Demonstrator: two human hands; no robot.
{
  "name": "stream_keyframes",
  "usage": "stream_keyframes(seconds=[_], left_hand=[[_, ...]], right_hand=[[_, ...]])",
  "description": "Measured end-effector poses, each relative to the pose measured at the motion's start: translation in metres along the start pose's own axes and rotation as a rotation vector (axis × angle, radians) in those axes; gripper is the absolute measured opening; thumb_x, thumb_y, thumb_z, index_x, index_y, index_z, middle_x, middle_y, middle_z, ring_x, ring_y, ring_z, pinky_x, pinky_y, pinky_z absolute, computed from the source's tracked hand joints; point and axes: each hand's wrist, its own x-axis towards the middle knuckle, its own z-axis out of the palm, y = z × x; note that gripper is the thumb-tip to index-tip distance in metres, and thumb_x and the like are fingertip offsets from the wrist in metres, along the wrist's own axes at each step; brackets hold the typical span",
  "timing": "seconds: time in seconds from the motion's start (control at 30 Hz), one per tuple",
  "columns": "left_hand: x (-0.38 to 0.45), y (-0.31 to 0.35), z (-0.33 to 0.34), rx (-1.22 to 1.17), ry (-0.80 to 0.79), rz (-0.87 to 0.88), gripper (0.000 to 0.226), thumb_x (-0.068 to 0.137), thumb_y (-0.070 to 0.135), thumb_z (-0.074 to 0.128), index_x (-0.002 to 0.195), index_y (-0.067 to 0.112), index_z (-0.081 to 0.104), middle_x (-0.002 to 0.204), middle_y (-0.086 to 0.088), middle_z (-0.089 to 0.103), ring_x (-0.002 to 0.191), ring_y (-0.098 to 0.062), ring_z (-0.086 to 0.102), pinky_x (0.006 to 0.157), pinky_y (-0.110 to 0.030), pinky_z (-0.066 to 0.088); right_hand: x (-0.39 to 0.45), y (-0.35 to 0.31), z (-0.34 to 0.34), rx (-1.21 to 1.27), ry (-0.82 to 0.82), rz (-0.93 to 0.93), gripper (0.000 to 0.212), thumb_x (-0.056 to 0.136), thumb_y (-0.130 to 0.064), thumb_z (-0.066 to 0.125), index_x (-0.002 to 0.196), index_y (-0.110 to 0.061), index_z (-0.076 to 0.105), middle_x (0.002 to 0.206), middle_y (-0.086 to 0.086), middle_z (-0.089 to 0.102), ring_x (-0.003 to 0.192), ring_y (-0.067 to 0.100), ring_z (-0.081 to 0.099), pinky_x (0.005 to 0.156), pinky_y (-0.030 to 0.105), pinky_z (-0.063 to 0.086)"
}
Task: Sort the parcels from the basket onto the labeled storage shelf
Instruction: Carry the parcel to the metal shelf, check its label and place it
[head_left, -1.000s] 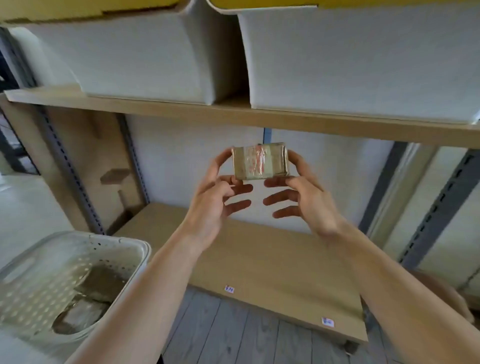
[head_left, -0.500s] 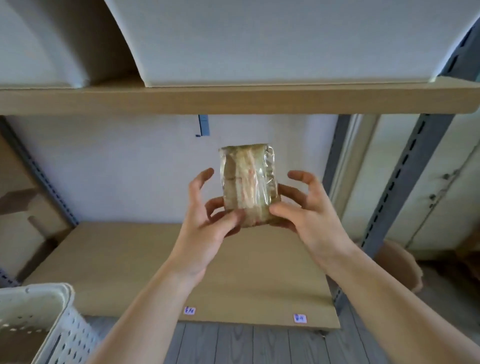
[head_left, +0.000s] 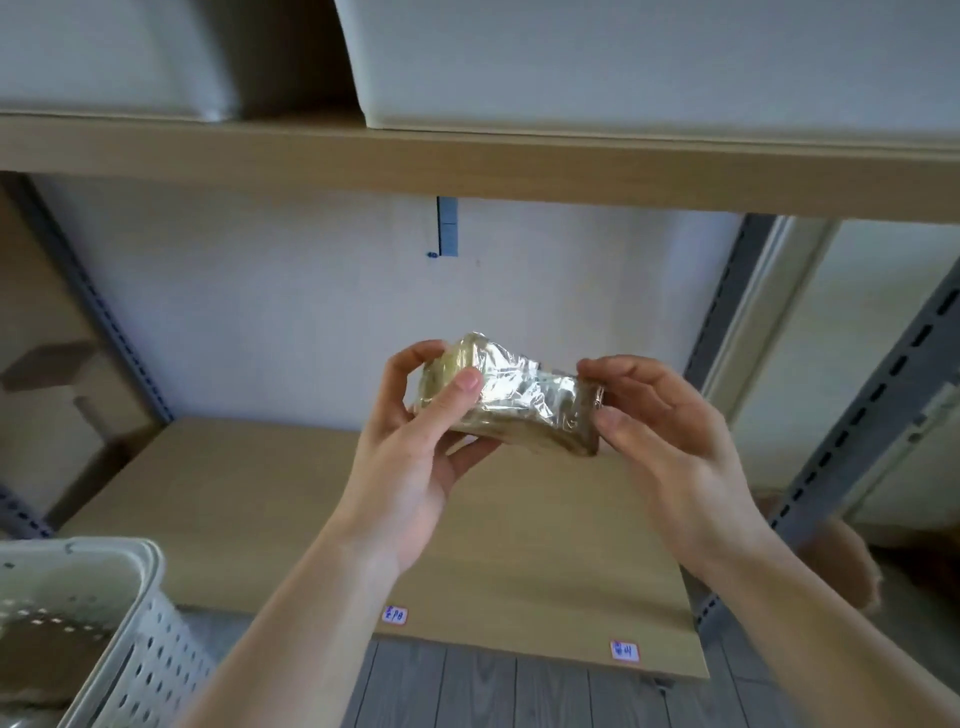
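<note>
both hands gripped one parcel (head_left: 511, 397), a small brown block wrapped in shiny clear film, held in the air above the lower shelf board (head_left: 291, 499). the left hand (head_left: 415, 441) pinched its left end between thumb and fingers; the right hand (head_left: 665, 431) clasped its right end. two small labels (head_left: 395, 615) sat on the board's front edge. the white perforated basket (head_left: 130, 623) stood at the lower left.
</note>
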Motion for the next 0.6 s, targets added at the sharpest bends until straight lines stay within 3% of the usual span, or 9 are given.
stream_keyframes(seconds=[0.07,0.1,0.17,0.23,0.33,0.43,0.53,0.6], left_hand=[[0.002,-0.002,-0.007,-0.030,-0.051,0.050,0.053,0.078,0.010,0.076,0.122,0.029,0.054,0.109,-0.015,0.068,0.099,-0.033,0.066,0.094,-0.048,0.055],[0.004,-0.002,-0.011,-0.049,-0.081,0.065,0.062,0.074,0.008,0.077,0.127,0.031,0.053,0.111,-0.016,0.066,0.100,-0.032,0.066,0.095,-0.047,0.055],[0.010,-0.001,-0.020,-0.054,-0.115,0.070,0.078,0.068,0.006,0.080,0.135,0.034,0.050,0.122,-0.019,0.062,0.108,-0.035,0.063,0.097,-0.044,0.055],[0.015,0.000,-0.028,-0.021,-0.106,0.059,0.079,0.070,0.005,0.074,0.141,0.029,0.049,0.133,-0.024,0.058,0.117,-0.037,0.057,0.101,-0.045,0.052],[0.021,-0.003,-0.037,0.068,-0.043,0.040,0.074,0.072,-0.001,0.070,0.142,0.015,0.054,0.149,-0.020,0.053,0.119,-0.036,0.055,0.104,-0.044,0.049],[0.021,-0.006,-0.036,0.158,-0.028,0.035,0.070,0.070,0.001,0.070,0.138,0.014,0.060,0.150,-0.008,0.055,0.114,-0.034,0.049,0.113,-0.054,0.038],[0.021,-0.008,-0.035,0.299,0.019,0.081,0.062,0.079,-0.012,0.061,0.133,0.017,0.065,0.145,0.000,0.061,0.122,-0.029,0.053,0.117,-0.061,0.033],[0.021,-0.009,-0.035,0.377,0.095,0.126,0.064,0.083,-0.023,0.055,0.127,0.022,0.067,0.133,0.003,0.069,0.125,-0.021,0.062,0.114,-0.053,0.041]], right_hand=[[0.005,0.009,0.004,0.025,-0.011,0.180,0.076,0.060,-0.055,0.090,0.127,-0.026,0.067,0.134,0.006,0.065,0.119,0.023,0.065,0.095,0.046,0.054],[0.006,0.011,0.006,0.088,-0.036,0.277,0.087,0.054,-0.056,0.092,0.132,-0.029,0.064,0.137,0.007,0.065,0.123,0.027,0.065,0.095,0.050,0.056],[0.010,0.013,0.008,0.234,-0.084,0.370,0.102,0.048,-0.042,0.099,0.140,-0.026,0.057,0.137,0.014,0.065,0.119,0.035,0.067,0.082,0.047,0.062],[0.012,0.013,0.005,0.226,-0.081,0.320,0.109,0.048,-0.029,0.100,0.145,-0.022,0.052,0.141,0.012,0.062,0.112,0.032,0.071,0.076,0.038,0.061],[0.017,0.009,0.000,0.084,-0.057,0.204,0.095,0.062,-0.011,0.091,0.147,-0.021,0.050,0.147,-0.003,0.058,0.118,0.028,0.069,0.094,0.041,0.056],[0.017,0.010,-0.004,0.036,-0.063,0.169,0.083,0.075,0.019,0.073,0.145,-0.020,0.050,0.146,-0.006,0.058,0.119,0.034,0.068,0.106,0.054,0.051],[0.019,0.011,-0.008,0.118,-0.076,0.188,0.075,0.073,0.012,0.062,0.139,-0.020,0.052,0.144,-0.005,0.058,0.116,0.032,0.067,0.098,0.051,0.054],[0.020,0.011,-0.008,0.213,-0.122,0.221,0.056,0.073,0.006,0.054,0.125,-0.017,0.055,0.132,0.000,0.061,0.104,0.028,0.069,0.087,0.045,0.058]])
